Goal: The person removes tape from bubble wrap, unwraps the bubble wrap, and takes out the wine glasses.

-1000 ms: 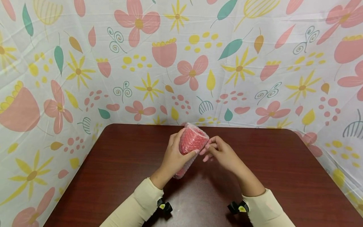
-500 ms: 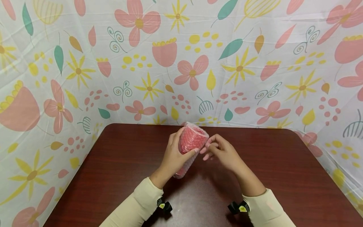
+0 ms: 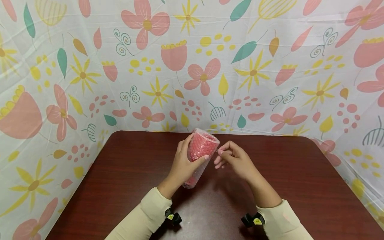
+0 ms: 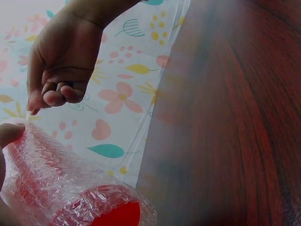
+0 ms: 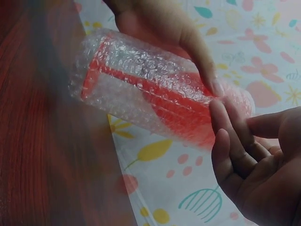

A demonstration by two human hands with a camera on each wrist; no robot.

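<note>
A red goblet-shaped item shows through a roll of clear bubble wrap. In the right wrist view its narrow stem and flat foot are visible through the plastic. My left hand grips the wrapped bundle around its side, thumb across the front, holding it tilted above the table. Close to the bundle's upper right edge is my right hand. Its thumb and index finger pinch a thin clear strip, probably tape, that stretches from the wrap. The other fingers of that hand are loosely bent.
A dark reddish-brown table lies beneath both hands. Behind it and at the sides hangs a white cloth printed with flowers and leaves. Black wrist cameras are strapped at both cuffs.
My right fingertips have drawn slightly away from the bundle, with the thin strip now showing between them. The bundle and left hand have shifted slightly left and up.
</note>
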